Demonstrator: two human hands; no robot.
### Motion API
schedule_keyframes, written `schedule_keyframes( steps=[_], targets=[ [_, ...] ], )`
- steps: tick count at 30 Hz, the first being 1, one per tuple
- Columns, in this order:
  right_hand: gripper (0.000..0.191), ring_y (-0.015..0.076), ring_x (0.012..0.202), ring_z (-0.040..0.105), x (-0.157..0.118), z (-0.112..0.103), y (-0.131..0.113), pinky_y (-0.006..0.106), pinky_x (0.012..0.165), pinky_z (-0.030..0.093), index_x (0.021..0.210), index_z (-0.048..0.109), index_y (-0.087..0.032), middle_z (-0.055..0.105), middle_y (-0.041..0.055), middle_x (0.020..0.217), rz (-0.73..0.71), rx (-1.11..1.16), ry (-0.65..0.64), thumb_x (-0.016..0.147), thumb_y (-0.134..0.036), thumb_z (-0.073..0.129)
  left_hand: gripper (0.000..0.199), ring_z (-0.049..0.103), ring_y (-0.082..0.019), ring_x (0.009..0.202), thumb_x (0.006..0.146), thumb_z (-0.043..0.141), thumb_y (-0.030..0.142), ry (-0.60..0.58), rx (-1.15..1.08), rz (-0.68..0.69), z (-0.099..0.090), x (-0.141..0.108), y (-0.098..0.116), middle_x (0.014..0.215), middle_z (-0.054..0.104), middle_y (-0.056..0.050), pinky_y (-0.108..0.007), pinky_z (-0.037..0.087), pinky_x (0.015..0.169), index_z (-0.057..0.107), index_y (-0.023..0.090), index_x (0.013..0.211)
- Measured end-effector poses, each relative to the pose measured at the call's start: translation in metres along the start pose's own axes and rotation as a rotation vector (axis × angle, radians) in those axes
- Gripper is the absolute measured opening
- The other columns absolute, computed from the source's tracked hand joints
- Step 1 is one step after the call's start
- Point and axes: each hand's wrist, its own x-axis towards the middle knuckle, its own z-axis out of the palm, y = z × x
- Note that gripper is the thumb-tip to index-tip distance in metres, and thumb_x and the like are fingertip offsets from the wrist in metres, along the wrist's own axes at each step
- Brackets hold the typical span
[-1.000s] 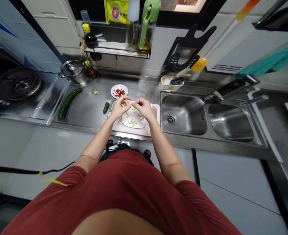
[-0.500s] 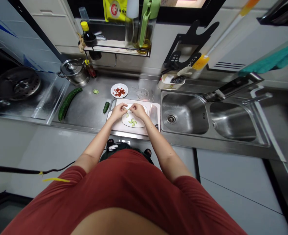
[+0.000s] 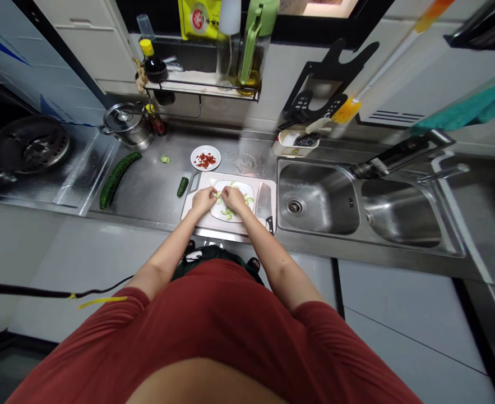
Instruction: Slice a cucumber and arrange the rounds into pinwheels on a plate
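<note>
A white plate (image 3: 220,215) lies on a pale cutting board (image 3: 197,216), with thin cucumber slices (image 3: 227,214) set in small fanned groups around it. My left hand (image 3: 204,200) is at the plate's left edge, fingers pinched together close to a cucumber piece. Over the plate's middle, my right hand (image 3: 234,199) is also closed in a pinch, its fingertips almost meeting the left ones. Whatever small thing either pinch holds is hidden. A cleaver (image 3: 264,197) rests on the board to the right of the plate.
A dish of chopped red chili (image 3: 206,158) stands behind the board. A cucumber stub (image 3: 182,187), cucumber slices (image 3: 165,159) and a long cucumber (image 3: 116,177) lie to the left. A steel pot (image 3: 126,123) is at the back left. The double sink (image 3: 318,193) adjoins on the right.
Both hands have come slightly down toward me over the plate, still close together. More of the cucumber groups at the plate's top and right now show.
</note>
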Motion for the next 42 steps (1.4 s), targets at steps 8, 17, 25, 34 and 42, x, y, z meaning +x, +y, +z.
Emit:
schedule_keyframes(
  steps=[8,17,25,34,42],
  targets=[
    [0.022,0.0209,0.09,0.061,0.002,0.006,0.001,0.025,0.071,0.039,0.099,0.066,-0.02,0.07,0.0087,0.097,-0.002,-0.067,-0.009,0.093,-0.027,0.046,0.026,0.06,-0.022,0.092,0.079,0.056,0.022,0.01,0.062,0.04,0.003,-0.001,0.001,0.092,0.068,-0.007,-0.031,0.042,0.078,0.067,0.023,0.102],
    [0.023,0.022,0.095,0.059,0.002,0.009,-0.004,0.027,0.076,0.04,0.104,0.066,-0.02,0.068,0.0107,0.104,0.013,-0.131,-0.016,0.095,-0.027,0.045,0.023,0.056,-0.025,0.098,0.083,0.053,0.022,0.007,0.15,0.078,0.007,0.0,-0.001,0.098,0.064,-0.01,-0.034,0.042,0.081,0.067,0.022,0.102],
    [0.025,0.0231,0.1,0.055,0.001,0.015,0.0,0.03,0.079,0.041,0.106,0.064,-0.018,0.064,0.0127,0.108,-0.024,-0.154,0.021,0.095,-0.026,0.044,0.022,0.053,-0.026,0.103,0.087,0.051,0.026,0.028,0.162,0.069,0.008,-0.006,0.002,0.103,0.061,-0.01,-0.035,0.041,0.084,0.066,0.023,0.103],
    [0.025,0.0221,0.1,0.054,-0.006,0.015,0.002,0.028,0.078,0.041,0.105,0.064,-0.019,0.063,0.0099,0.108,-0.032,-0.142,0.058,0.095,-0.024,0.042,0.024,0.05,-0.025,0.104,0.091,0.046,0.029,0.128,0.16,0.212,0.013,-0.018,-0.01,0.104,0.059,-0.01,-0.034,0.041,0.086,0.065,0.023,0.105],
    [0.025,0.0208,0.099,0.055,-0.007,0.016,-0.004,0.028,0.078,0.042,0.106,0.063,-0.019,0.063,0.0095,0.11,-0.002,-0.147,0.029,0.096,-0.026,0.041,0.017,0.05,-0.024,0.102,0.087,0.056,0.033,0.152,0.189,0.16,0.019,-0.009,-0.01,0.102,0.059,-0.007,-0.033,0.043,0.084,0.067,0.025,0.095]
  ],
)
